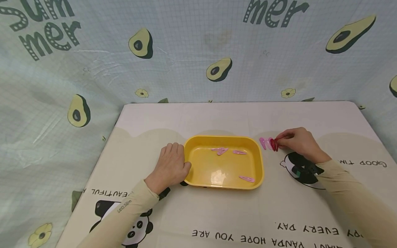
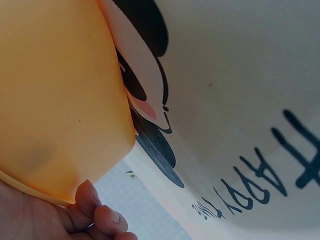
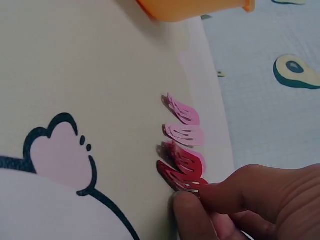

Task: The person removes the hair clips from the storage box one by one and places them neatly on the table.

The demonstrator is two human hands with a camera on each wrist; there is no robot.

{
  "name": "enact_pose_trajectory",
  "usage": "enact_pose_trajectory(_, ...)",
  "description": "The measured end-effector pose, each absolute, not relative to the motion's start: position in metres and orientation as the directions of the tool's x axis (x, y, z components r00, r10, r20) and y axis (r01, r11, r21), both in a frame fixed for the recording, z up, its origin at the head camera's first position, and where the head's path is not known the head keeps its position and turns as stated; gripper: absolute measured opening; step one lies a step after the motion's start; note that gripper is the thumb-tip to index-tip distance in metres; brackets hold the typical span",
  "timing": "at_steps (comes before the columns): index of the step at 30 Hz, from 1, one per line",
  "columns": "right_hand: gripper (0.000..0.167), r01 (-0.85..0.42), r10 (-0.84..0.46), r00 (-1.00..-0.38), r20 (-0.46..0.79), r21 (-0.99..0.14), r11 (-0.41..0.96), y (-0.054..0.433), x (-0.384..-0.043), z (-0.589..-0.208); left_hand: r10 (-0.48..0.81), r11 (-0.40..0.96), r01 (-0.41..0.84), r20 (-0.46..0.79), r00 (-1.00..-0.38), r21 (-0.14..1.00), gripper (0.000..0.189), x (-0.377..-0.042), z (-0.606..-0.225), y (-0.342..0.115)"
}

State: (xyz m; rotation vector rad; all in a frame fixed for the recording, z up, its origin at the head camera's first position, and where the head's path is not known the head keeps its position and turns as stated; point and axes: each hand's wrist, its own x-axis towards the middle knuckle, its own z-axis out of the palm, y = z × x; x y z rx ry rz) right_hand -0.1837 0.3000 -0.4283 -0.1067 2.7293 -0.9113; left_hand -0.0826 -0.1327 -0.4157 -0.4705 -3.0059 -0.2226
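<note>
My left hand (image 1: 171, 167) grips the left side of a yellow tray (image 1: 201, 168), thumb at the rim. In the left wrist view the fingers (image 2: 109, 218) curl at the edge of the tray. Several pink snap hair clips lie scattered in the tray, one near its front right corner (image 1: 247, 179). Right of the tray, my right hand (image 1: 299, 143) pinches a dark red hair clip (image 3: 175, 175) between thumb and forefinger, down at the table. It sits at the end of a row beside another red clip and pink clips (image 3: 184, 135); the fingertips hide part of it.
A pale tablecloth (image 1: 229, 210) printed with pandas and lettering covers the table. Its far edge (image 1: 242, 102) meets a hanging sheet (image 1: 180, 31) with avocado prints. The tray stands left of the clip row, a small gap between them.
</note>
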Motion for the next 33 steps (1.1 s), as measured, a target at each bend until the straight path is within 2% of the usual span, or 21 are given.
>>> enact_pose_trajectory(7, 0.051, 0.076, -0.126, -0.952, -0.280, -0.612, 0.787, 0.301, -0.183, -0.423, 0.297, 0.940, 0.313, 0.124, -0.947, 0.133, 0.019, -0.082, -0.415, -0.132)
enact_pose_trajectory(19, 0.055, 0.111, -0.124, -0.949, -0.288, -0.677, 0.727, 0.301, -0.179, -0.411, 0.299, 0.941, 0.312, 0.111, -0.948, 0.130, 0.020, -0.082, -0.416, -0.133)
enact_pose_trajectory(33, 0.051, -0.007, -0.214, -0.951, -0.223, -0.677, 0.736, 0.288, -0.165, -0.388, 0.310, 0.935, 0.329, 0.144, -0.940, 0.133, 0.019, -0.083, -0.416, -0.134)
